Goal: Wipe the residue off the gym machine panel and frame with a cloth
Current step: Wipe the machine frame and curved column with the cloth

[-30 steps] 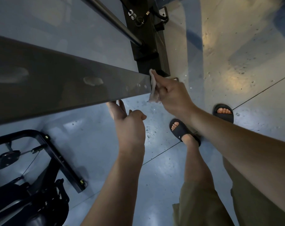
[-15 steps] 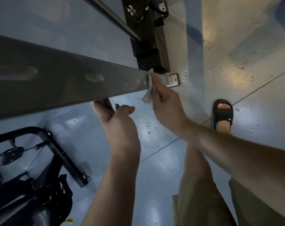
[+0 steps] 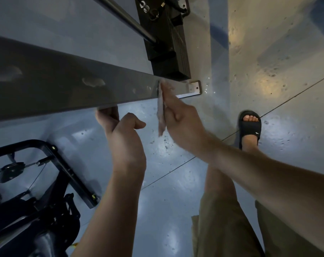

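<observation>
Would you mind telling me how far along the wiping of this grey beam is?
Little looks finished: only the stretch past the cloth toward the bracket looks free of marks. In hand: the right hand presses the cloth on the beam, the left hand grips its lower edge. Left: a pale patch, small spots and a smear further along.

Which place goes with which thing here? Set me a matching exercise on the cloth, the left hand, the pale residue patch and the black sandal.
Things:
1. cloth
2. left hand
3. residue patch
4. black sandal

Places:
A. on the speckled floor, at the right
B. held against the frame beam by the right hand
C. on the frame beam's face, left of the cloth
D. gripping the frame beam's lower edge

Pairs: 1-B; 2-D; 3-C; 4-A
</observation>
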A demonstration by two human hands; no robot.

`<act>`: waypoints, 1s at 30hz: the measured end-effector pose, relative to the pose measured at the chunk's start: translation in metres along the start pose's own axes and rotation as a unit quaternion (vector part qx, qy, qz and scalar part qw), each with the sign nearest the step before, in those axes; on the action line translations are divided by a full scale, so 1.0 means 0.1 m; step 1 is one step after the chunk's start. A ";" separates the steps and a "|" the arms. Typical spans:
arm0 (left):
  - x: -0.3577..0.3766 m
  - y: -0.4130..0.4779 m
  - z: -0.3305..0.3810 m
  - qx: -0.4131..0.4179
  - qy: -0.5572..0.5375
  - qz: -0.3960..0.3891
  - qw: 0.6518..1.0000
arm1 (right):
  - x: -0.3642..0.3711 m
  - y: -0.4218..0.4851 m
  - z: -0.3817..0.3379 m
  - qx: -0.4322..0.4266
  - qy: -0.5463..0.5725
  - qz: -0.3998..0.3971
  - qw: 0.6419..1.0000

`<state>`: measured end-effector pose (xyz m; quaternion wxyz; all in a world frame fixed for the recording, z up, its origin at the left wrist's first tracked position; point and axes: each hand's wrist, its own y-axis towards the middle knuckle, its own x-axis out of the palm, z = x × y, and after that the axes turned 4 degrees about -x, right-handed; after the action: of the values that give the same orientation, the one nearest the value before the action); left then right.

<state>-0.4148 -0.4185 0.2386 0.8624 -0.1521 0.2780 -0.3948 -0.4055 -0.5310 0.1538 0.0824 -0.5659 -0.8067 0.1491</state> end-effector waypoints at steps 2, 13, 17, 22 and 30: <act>-0.03 0.02 -0.01 -0.001 0.007 -0.008 1.000 | -0.04 0.28 0.04 0.024 0.015 0.009 1.000; -0.16 0.00 0.00 0.050 0.088 -0.074 0.992 | 0.04 0.20 -0.11 -0.012 0.062 0.026 0.998; -0.22 -0.02 0.04 0.071 0.149 -0.068 0.984 | 0.16 0.03 -0.17 -0.012 0.067 0.060 0.996; -0.22 -0.01 0.08 0.076 0.131 -0.057 0.987 | 0.10 0.02 -0.13 -0.052 0.018 0.059 0.997; -0.26 -0.11 0.26 0.076 0.115 0.002 0.991 | 0.16 -0.24 -0.36 -0.050 0.035 0.092 0.994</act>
<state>-0.4198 -0.4045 0.2740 0.8345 -0.0396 0.3446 -0.4282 -0.4212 -0.5187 0.1953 0.0686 -0.6459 -0.7543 0.0955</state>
